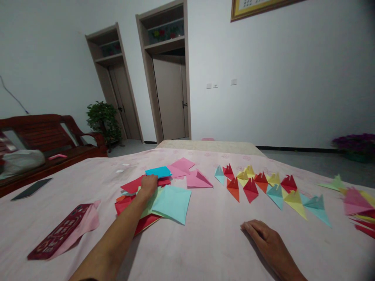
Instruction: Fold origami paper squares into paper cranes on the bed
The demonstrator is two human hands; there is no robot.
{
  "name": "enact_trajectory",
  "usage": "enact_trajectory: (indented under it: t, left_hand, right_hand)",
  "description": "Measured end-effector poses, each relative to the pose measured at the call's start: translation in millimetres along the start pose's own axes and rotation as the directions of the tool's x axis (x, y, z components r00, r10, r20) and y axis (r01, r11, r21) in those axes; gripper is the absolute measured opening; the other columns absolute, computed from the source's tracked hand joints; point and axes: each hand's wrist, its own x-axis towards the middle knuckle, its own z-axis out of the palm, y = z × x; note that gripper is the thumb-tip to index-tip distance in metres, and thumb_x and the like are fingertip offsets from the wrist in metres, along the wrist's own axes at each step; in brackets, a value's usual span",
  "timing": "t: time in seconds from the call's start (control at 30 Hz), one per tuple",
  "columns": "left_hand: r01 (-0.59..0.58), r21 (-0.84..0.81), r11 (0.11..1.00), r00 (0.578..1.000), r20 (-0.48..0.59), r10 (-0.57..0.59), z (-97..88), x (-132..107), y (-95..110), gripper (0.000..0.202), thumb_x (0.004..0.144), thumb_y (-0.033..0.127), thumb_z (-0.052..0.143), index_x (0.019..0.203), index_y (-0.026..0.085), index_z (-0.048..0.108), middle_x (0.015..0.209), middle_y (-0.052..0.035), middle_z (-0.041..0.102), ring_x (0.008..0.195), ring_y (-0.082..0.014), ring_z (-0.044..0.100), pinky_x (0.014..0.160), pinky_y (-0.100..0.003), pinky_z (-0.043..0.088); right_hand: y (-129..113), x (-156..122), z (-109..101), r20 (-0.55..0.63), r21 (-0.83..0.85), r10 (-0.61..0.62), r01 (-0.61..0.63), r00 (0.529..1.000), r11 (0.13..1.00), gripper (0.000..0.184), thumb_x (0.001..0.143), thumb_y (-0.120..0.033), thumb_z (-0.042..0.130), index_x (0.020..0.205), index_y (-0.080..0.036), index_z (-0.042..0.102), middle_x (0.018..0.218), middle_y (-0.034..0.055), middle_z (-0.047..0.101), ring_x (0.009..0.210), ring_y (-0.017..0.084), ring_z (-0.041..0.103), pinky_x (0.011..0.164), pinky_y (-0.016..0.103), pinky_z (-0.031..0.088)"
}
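My left hand [150, 185] reaches into a loose pile of coloured paper, its fingers closed at the near edge of a blue paper [158, 171]; the fingertips are hidden. Red paper [131, 184] lies beside that hand, and a light turquoise sheet [172, 202] is to its right, over green and red ones. Behind are pink sheets [181, 167], one of them folded [199, 178]. My right hand [262, 234] rests on the cloth, fingers curled together, holding nothing. Beyond it stand several folded paper cranes [250, 190] in red, orange, yellow and turquoise.
More folded paper [357, 201] lies at the right edge of the table. On the left are a dark red patterned packet [61, 232] with pink paper under it and a dark flat phone-like slab [31, 189]. A pink cloth [211, 249] covers the table. A wooden bench [43, 136] stands beyond.
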Motion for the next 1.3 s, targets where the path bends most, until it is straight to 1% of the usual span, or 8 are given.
enact_trajectory:
  t: [0.27, 0.4, 0.5, 0.63, 0.8, 1.03, 1.2, 1.3]
  left_hand:
    - [-0.001, -0.436, 0.9, 0.995, -0.087, -0.041, -27.2, 13, 3, 0.03, 0.094, 0.032, 0.039, 0.103, 0.019, 0.064, 0.099, -0.0082, 0.069, 0.099, -0.0241, 0.06, 0.08, -0.031, 0.045]
    - [-0.015, -0.689, 0.725, 0.998, 0.028, 0.047, -29.9, 2, 14, 0.04, 0.089, 0.049, 0.046, 0.102, 0.016, 0.064, 0.091, -0.0054, 0.068, 0.081, -0.0176, 0.063, 0.069, -0.026, 0.05]
    - [0.042, -0.766, 0.641, 0.981, 0.153, 0.119, -21.6, -16, 18, 0.049, 0.079, 0.057, 0.059, 0.102, 0.014, 0.066, 0.088, -0.0068, 0.068, 0.071, -0.0157, 0.064, 0.062, -0.026, 0.052]
    - [0.115, -0.725, 0.679, 0.968, 0.236, 0.088, -5.4, -34, 15, 0.041, 0.073, 0.044, 0.066, 0.1, 0.013, 0.069, 0.077, -0.0055, 0.068, 0.063, -0.0156, 0.062, 0.057, -0.026, 0.049]
    - [0.081, -0.585, 0.807, 0.976, 0.209, 0.053, 4.2, -39, 3, 0.04, 0.068, 0.03, 0.07, 0.104, 0.013, 0.07, 0.083, -0.0061, 0.07, 0.074, -0.019, 0.064, 0.064, -0.026, 0.046]
    - [0.02, -0.371, 0.929, 0.953, 0.286, 0.094, 6.5, -55, -4, 0.05, 0.057, 0.034, 0.08, 0.104, 0.018, 0.072, 0.088, -0.0053, 0.072, 0.076, -0.0216, 0.066, 0.065, -0.026, 0.044]
    - [-0.001, -0.275, 0.962, 0.948, 0.305, 0.088, 12.4, -73, 5, 0.043, 0.062, 0.025, 0.075, 0.105, 0.019, 0.07, 0.089, -0.0054, 0.072, 0.079, -0.0216, 0.066, 0.064, -0.025, 0.041]
    - [0.006, -0.238, 0.971, 0.946, 0.317, 0.072, 15.2, -79, 10, 0.043, 0.066, 0.031, 0.074, 0.107, 0.019, 0.067, 0.093, -0.007, 0.072, 0.081, -0.0222, 0.066, 0.065, -0.026, 0.041]
  right_hand:
    - [1, 2, 0, -0.015, 0.0, 0.006, -0.006, 1.0, 1.0, 0.042, 0.088, -0.059, 0.048, 0.076, -0.026, 0.07, 0.091, 0.006, 0.074, 0.088, 0.026, 0.066, 0.082, 0.032, 0.05]
    - [0, 2, 0, -0.03, 0.008, 0.002, -0.002, 1.0, 1.0, 0.041, 0.087, -0.059, 0.049, 0.075, -0.026, 0.071, 0.09, 0.005, 0.074, 0.087, 0.025, 0.066, 0.081, 0.031, 0.051]
    - [-1, 1, 0, -0.022, 0.007, 0.006, -0.006, 1.0, 1.0, 0.042, 0.088, -0.059, 0.048, 0.075, -0.025, 0.07, 0.09, 0.0056, 0.073, 0.087, 0.025, 0.066, 0.081, 0.032, 0.05]
    - [-5, 0, -1, -0.01, -0.006, 0.005, -0.005, 1.0, 1.0, 0.044, 0.09, -0.058, 0.045, 0.076, -0.024, 0.069, 0.09, 0.0071, 0.073, 0.087, 0.026, 0.064, 0.081, 0.033, 0.049]
    - [-9, -1, -2, -0.028, -0.007, 0.007, -0.007, 1.0, 1.0, 0.042, 0.088, -0.057, 0.048, 0.079, -0.024, 0.072, 0.094, 0.0071, 0.074, 0.09, 0.026, 0.064, 0.083, 0.034, 0.048]
    - [-4, 0, -1, -0.025, -0.009, 0.001, -0.001, 1.0, 1.0, 0.041, 0.089, -0.055, 0.048, 0.08, -0.023, 0.072, 0.097, 0.0074, 0.074, 0.092, 0.026, 0.064, 0.085, 0.034, 0.048]
    - [-3, 0, 0, -0.032, -0.026, -0.007, 0.007, 0.999, 1.0, 0.041, 0.09, -0.055, 0.048, 0.081, -0.023, 0.072, 0.096, 0.0065, 0.074, 0.092, 0.025, 0.065, 0.085, 0.034, 0.047]
    - [-3, 0, 0, -0.035, -0.025, -0.018, 0.017, 0.999, 1.0, 0.04, 0.089, -0.054, 0.048, 0.082, -0.023, 0.073, 0.096, 0.0065, 0.074, 0.092, 0.025, 0.065, 0.085, 0.034, 0.047]
